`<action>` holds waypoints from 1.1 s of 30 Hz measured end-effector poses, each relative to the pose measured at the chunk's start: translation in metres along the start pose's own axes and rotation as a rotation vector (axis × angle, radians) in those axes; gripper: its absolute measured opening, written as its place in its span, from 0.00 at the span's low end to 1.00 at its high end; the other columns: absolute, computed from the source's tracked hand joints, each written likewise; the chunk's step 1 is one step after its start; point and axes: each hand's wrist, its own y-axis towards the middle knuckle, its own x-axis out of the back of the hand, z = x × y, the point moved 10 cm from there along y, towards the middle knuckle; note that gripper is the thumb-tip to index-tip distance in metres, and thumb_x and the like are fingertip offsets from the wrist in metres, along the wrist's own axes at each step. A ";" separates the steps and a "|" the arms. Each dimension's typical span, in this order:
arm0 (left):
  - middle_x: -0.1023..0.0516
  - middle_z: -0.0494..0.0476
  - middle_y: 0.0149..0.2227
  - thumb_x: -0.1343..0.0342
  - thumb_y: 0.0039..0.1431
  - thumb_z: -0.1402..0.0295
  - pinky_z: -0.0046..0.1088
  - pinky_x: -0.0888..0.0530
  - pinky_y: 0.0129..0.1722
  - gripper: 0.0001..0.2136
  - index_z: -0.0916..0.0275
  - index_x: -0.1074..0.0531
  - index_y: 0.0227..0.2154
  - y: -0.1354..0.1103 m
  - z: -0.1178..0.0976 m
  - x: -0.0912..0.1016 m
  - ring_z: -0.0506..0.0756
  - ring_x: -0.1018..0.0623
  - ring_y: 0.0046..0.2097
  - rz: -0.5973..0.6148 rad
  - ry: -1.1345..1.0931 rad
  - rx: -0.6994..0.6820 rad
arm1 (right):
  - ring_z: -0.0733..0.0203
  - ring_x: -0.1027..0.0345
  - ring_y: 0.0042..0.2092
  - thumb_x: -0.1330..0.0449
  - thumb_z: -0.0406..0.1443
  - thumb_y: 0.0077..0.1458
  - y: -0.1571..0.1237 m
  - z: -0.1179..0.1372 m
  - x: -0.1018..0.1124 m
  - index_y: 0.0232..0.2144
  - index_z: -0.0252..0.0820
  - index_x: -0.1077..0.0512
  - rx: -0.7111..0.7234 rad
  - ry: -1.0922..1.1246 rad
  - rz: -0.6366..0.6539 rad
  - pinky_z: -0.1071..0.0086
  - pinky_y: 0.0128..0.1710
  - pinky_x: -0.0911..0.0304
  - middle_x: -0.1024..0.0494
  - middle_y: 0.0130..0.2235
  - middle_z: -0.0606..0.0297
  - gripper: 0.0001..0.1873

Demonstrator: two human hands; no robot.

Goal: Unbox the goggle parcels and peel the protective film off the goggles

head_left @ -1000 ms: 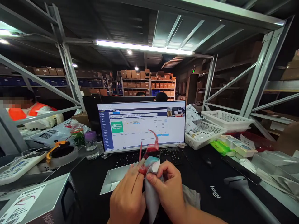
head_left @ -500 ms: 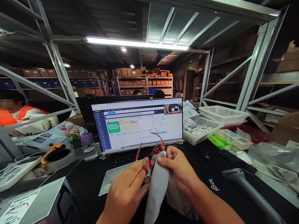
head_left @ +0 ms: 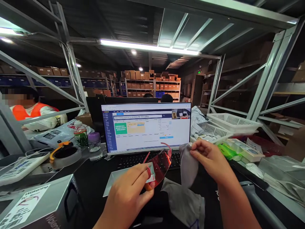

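Note:
Red-tinted sunglasses point(head_left: 160, 167) with red temples are pinched in my left hand point(head_left: 130, 187), in front of the keyboard. A small label or card point(head_left: 151, 174) shows at the lens edge by my fingers. My right hand point(head_left: 211, 159) is closed on the top of a grey cloth point(head_left: 189, 168), which hangs down to the right of the lenses, apart from them. Below it lies a grey cloth pouch point(head_left: 187, 203) with a bit of blue at its lower edge; I cannot tell whether the two pieces join. A flat silvery panel point(head_left: 111, 183) lies partly behind my left hand.
A monitor point(head_left: 147, 130) stands behind the keyboard point(head_left: 128, 162). At left are a silver-grey box point(head_left: 47, 203), a tape roll point(head_left: 69, 157) and a purple-lidded bottle point(head_left: 94, 146). White baskets point(head_left: 233, 122) and a scanner point(head_left: 257, 197) are at right. A person in an orange vest point(head_left: 32, 111) sits left.
My right hand has moved right with the grey cloth, away from the sunglasses. The red lenses, hidden behind the cloth before, now show. My left hand still holds the sunglasses.

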 end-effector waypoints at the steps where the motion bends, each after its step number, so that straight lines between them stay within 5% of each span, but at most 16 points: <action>1: 0.20 0.57 0.41 0.45 0.59 0.79 0.27 0.26 0.45 0.08 0.65 0.25 0.38 0.000 -0.001 -0.002 0.53 0.21 0.43 0.015 -0.004 0.004 | 0.63 0.25 0.36 0.30 0.36 0.52 -0.007 0.011 0.005 0.35 0.42 0.27 0.079 -0.012 -0.067 0.75 0.33 0.33 0.20 0.33 0.66 0.10; 5: 0.20 0.57 0.42 0.46 0.61 0.78 0.28 0.25 0.45 0.06 0.64 0.26 0.38 0.000 -0.012 -0.007 0.54 0.21 0.43 0.032 0.001 -0.036 | 0.57 0.21 0.46 0.36 0.30 0.58 -0.038 0.042 -0.019 0.45 0.48 0.29 0.395 -0.104 -0.189 0.67 0.42 0.25 0.17 0.45 0.61 0.13; 9: 0.21 0.62 0.40 0.46 0.63 0.76 0.29 0.24 0.43 0.03 0.68 0.27 0.37 -0.001 -0.021 -0.004 0.56 0.21 0.42 -0.025 0.075 -0.116 | 0.56 0.23 0.50 0.42 0.23 0.59 -0.059 0.062 -0.084 0.42 0.46 0.23 0.768 -0.453 -0.033 0.60 0.55 0.30 0.17 0.47 0.61 0.16; 13: 0.21 0.66 0.40 0.48 0.67 0.74 0.30 0.23 0.39 0.07 0.71 0.27 0.40 -0.003 -0.011 -0.008 0.57 0.20 0.41 -0.023 0.134 -0.115 | 0.55 0.24 0.49 0.43 0.24 0.61 -0.066 0.061 -0.115 0.43 0.44 0.23 0.823 -0.504 0.105 0.53 0.59 0.34 0.16 0.46 0.64 0.15; 19: 0.21 0.67 0.40 0.46 0.66 0.74 0.30 0.22 0.40 0.06 0.72 0.26 0.41 -0.004 -0.011 -0.002 0.57 0.21 0.42 -0.087 0.130 -0.156 | 0.57 0.25 0.49 0.43 0.26 0.64 -0.072 0.071 -0.113 0.46 0.41 0.23 0.918 -0.392 0.101 0.62 0.48 0.27 0.16 0.46 0.61 0.13; 24: 0.21 0.65 0.38 0.46 0.65 0.78 0.34 0.22 0.47 0.04 0.72 0.27 0.36 -0.002 -0.023 -0.004 0.57 0.21 0.43 -0.094 0.140 -0.234 | 0.59 0.23 0.40 0.39 0.27 0.62 -0.050 0.058 -0.088 0.43 0.47 0.22 0.770 -0.343 -0.049 0.62 0.41 0.27 0.15 0.42 0.64 0.12; 30: 0.20 0.67 0.36 0.49 0.68 0.73 0.33 0.20 0.40 0.08 0.71 0.27 0.35 -0.009 -0.014 -0.002 0.58 0.20 0.41 -0.105 0.114 -0.172 | 0.56 0.22 0.47 0.47 0.24 0.66 -0.102 0.073 -0.127 0.50 0.27 0.27 1.102 -0.511 -0.064 0.65 0.40 0.26 0.16 0.43 0.48 0.14; 33: 0.20 0.66 0.37 0.47 0.67 0.74 0.34 0.20 0.43 0.06 0.71 0.27 0.37 -0.008 -0.020 0.000 0.59 0.20 0.44 -0.125 0.121 -0.227 | 0.58 0.22 0.46 0.47 0.25 0.66 -0.093 0.076 -0.116 0.49 0.33 0.26 1.042 -0.459 -0.057 0.64 0.41 0.26 0.16 0.44 0.53 0.13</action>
